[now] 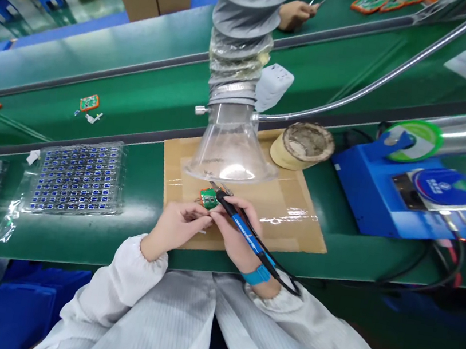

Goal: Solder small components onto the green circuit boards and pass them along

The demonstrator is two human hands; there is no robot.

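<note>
My right hand [236, 230] holds a soldering iron [246, 233] with a blue and black handle, its tip end pointing up and left over a small green circuit board [209, 198] with an orange edge. The board lies on a brown cardboard sheet [295, 224]. Just below the board, my left hand [180, 222] is closed in a pinch, its fingertips meeting those of my right hand. Whatever sits between the left fingers is too small to make out. Directly above the board hangs a clear fume-extraction hood [231, 151], which hides part of the sheet.
A yellowish round pot [301, 146] stands at the sheet's back right corner. Further right is a blue soldering station [404, 193]. At left lies a clear tray of small blue parts [78, 179]. Behind runs a green conveyor [149, 93]; a co-worker's hand [296, 16] shows beyond.
</note>
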